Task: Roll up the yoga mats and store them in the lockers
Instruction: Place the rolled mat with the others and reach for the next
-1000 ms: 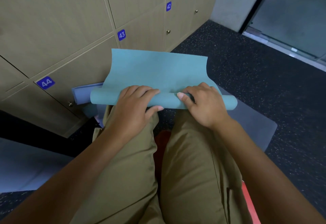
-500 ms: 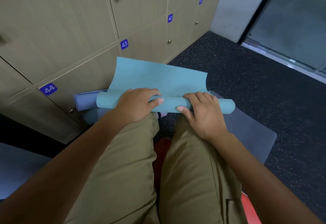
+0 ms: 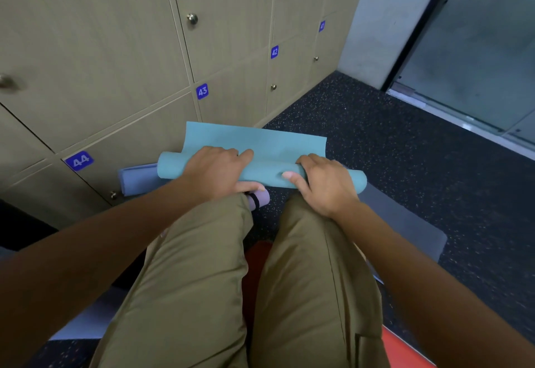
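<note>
A teal yoga mat [image 3: 269,147] lies across the floor in front of my knees, mostly rolled into a tube, with a short flat flap still sticking out toward the lockers. My left hand [image 3: 217,172] grips the roll left of its middle, fingers over the top and thumb underneath. My right hand [image 3: 324,182] grips the roll right of its middle, thumb pressed into its near side. A rolled lilac mat [image 3: 139,178] lies behind the teal roll against locker 44 [image 3: 79,160]; its banded end [image 3: 257,198] shows by my left knee.
Beige lockers numbered 44, 43 [image 3: 202,91], 42 [image 3: 274,52] and 41 stand shut along the left wall. A flat grey mat [image 3: 405,223] lies on the dark speckled floor to the right. A red mat [image 3: 405,350] is under my legs. A glass door [image 3: 477,49] is at far right.
Both hands have rolled the teal mat further away from me, so the loose flap is shorter. The camera has tilted up slightly.
</note>
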A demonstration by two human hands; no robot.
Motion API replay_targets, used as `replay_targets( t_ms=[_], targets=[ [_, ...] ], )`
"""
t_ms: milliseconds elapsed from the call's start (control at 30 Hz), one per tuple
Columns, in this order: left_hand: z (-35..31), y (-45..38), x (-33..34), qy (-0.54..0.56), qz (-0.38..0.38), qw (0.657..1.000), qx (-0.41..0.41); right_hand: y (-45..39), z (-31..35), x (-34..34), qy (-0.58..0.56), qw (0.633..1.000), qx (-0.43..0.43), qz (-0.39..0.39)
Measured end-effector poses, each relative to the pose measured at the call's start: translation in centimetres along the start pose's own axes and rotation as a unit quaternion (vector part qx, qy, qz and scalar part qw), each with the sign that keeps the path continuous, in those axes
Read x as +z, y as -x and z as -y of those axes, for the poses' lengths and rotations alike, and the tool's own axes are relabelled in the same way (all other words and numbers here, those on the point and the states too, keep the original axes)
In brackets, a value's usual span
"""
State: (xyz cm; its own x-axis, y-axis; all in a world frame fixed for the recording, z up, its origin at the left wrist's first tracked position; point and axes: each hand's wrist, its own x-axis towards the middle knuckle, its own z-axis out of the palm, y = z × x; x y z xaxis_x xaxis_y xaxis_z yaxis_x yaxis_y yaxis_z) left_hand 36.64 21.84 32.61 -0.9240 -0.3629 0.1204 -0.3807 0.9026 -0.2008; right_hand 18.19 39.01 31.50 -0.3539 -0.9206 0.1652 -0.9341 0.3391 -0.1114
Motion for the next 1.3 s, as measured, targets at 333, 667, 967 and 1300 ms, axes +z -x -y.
replay_targets(
  t_ms=[333, 667, 967, 1300],
  targets=[
    [0.2, -0.4, -5.7, 0.022, 0.022, 0.999, 0.021, 0.7, -1.6, -3.7, 0.061, 0.975, -0.097, -0.189],
    [-2.5, 7.1, -12.5, 0.162, 0.054, 0.984, 0.045, 9.5, 1.6, -9.3, 0.046, 0.973, -0.099, -0.203],
    [-5.1, 13.9, -12.2, 0.282, 0.143, 0.948, 0.039, 17.1, 5.4, -10.9, -0.015, 0.996, -0.076, -0.055],
    [-7.9, 20.8, -10.6, 0.334, 0.163, 0.927, 0.059, 23.0, 7.7, -9.2, -0.042, 0.992, -0.108, -0.042]
  ],
)
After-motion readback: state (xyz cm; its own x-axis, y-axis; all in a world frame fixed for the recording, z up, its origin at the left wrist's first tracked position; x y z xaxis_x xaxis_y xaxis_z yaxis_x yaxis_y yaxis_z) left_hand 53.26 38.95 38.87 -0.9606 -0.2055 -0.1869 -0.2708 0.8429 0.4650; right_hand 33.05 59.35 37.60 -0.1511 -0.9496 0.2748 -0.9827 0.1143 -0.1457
